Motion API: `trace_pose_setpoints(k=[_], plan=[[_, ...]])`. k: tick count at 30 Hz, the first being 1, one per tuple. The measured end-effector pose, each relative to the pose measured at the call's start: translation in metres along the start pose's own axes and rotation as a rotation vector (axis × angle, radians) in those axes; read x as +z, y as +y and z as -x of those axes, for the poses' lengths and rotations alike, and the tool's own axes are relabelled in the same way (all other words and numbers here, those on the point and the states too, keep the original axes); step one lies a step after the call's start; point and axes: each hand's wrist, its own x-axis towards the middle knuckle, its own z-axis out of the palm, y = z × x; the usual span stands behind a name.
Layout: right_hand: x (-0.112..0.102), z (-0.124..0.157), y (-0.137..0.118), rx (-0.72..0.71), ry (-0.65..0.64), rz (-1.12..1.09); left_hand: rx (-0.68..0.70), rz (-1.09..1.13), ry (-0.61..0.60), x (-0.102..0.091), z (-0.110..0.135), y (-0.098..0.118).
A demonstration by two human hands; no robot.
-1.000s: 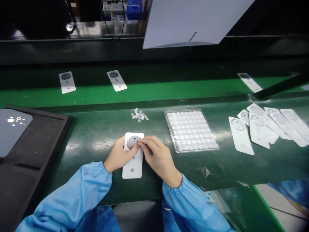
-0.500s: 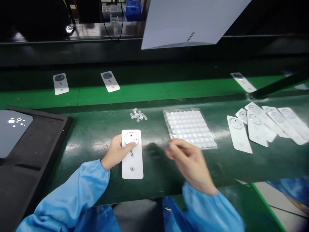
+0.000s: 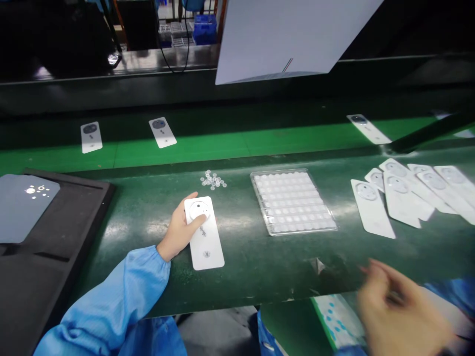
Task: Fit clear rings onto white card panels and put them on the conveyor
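Note:
My left hand (image 3: pixel 178 230) grips the top end of a long white card (image 3: pixel 208 242), its thumb lying on a round white piece (image 3: pixel 198 210) with small holes. The card is tilted and rests on the green bench (image 3: pixel 252 267). My right hand (image 3: pixel 399 309) is blurred at the lower right, past the bench's front edge and above a sheet with blue dots (image 3: pixel 336 321). Whether its fingers hold anything is hidden by the blur.
A clear tray of small white parts (image 3: pixel 293 202) and a little pile of clear rings (image 3: pixel 213 181) lie beyond the card. Several white cards (image 3: pixel 404 190) overlap at right. A black mat (image 3: pixel 55 277) is at left. More cards ride a green belt (image 3: pixel 185 148) behind.
My right hand has moved from near the tray down to the lower right, past the bench edge. The card in my left hand has turned slightly, its top now leaning left.

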Motion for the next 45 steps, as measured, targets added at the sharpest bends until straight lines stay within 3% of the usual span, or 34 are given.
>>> trace_pose_setpoints(k=[1, 3, 5, 8, 11, 15, 19, 23, 26, 31, 33, 37, 45], plan=[[0.017, -0.008, -0.034, -0.109, -0.009, -0.053, 0.013, 0.007, 0.003, 0.000, 0.000, 0.000], [0.059, -0.025, -0.096, -0.420, -0.218, -0.318, 0.030, 0.011, -0.002, -0.001, -0.001, -0.001], [0.104, -0.042, -0.144, -0.596, -0.395, -0.378, 0.042, 0.019, -0.006, -0.003, -0.002, -0.001], [0.157, -0.063, -0.182, -0.686, -0.488, -0.311, 0.052, 0.040, -0.011, -0.005, -0.004, 0.000], [0.179, -0.075, -0.193, -0.715, -0.512, -0.280, 0.062, 0.049, -0.017, -0.006, -0.006, -0.002], [0.176, -0.081, -0.196, -0.730, -0.534, -0.286, 0.095, 0.011, -0.009, -0.008, -0.005, -0.006], [0.153, -0.071, -0.195, -0.721, -0.494, -0.355, 0.226, -0.140, 0.093, -0.011, -0.005, -0.008], [0.123, -0.048, -0.186, -0.982, -0.380, -0.534, 0.339, -0.304, 0.095, -0.010, -0.003, 0.000], [0.107, -0.039, -0.179, -1.184, -0.426, -0.584, 0.340, -0.311, -0.003, -0.007, 0.001, 0.007], [0.099, -0.040, -0.175, -1.301, -0.436, -0.635, 0.307, -0.243, -0.122, -0.004, 0.007, 0.010], [0.100, -0.038, -0.177, -1.252, -0.429, -0.668, 0.290, -0.235, -0.134, -0.005, 0.007, 0.009], [0.097, -0.026, -0.186, -0.925, -0.485, -0.721, 0.275, -0.267, -0.073, -0.005, 0.006, 0.006], [0.082, -0.019, -0.191, -0.413, -0.887, -0.688, 0.297, -0.351, -0.085, -0.004, 0.009, 0.004]])
